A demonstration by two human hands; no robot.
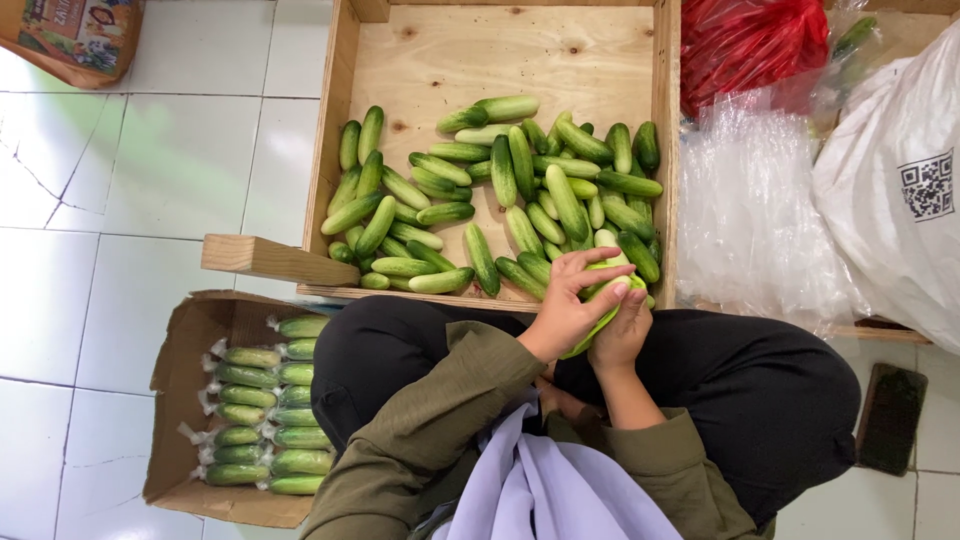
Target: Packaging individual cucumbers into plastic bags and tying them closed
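I am clamping my left hand (568, 312) and right hand (622, 330) around a bunch of cucumbers (606, 283), fingers curled together; the wooden crate (335, 130) of loose cucumbers is lying just beyond my fingertips

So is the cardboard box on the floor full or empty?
Nearly full. The cardboard box is open on top, and rows of wrapped cucumbers fill most of it.

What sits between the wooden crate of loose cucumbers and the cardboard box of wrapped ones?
In the head view, a loose wooden block lies between the wooden crate and the cardboard box, resting on white floor tiles.
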